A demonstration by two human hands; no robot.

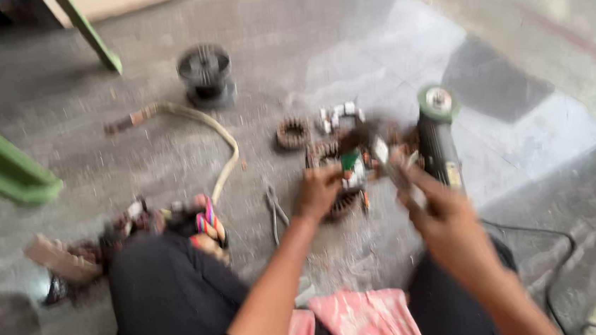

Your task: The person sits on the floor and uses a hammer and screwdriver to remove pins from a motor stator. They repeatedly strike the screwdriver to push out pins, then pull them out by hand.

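Copper-brown: the wound motor stator (338,178) sits right under the left hand (317,191), on the grey concrete floor (169,149).
Left hand: fingers curled down onto the stator's near rim, gripping it; blur hides the fingertips.
Right hand (434,203): raised just right of the stator, closed around a slim pale tool (386,159) that points up-left toward the windings; too smeared to say what kind of tool.
Between the hands: a small green and white part (349,165) lies on top of the stator, touching it.
Just beyond the right hand: a black angle grinder (437,135) lies on the floor, its green-rimmed head at the far end, body running back toward the wrist.
Beyond the left hand: a smaller ring-shaped winding (293,133), and beside it a cluster of white connectors (339,117).
Left of the left forearm: pliers (275,212) flat on the floor, close by.
Further left: a beige hose (203,129) curving away, and a pile of colourful scraps (199,221) by the knee.
Well beyond: a black ribbed fan part (205,74), standing apart.
Near side: pink cloth (367,321) between the dark trouser legs.
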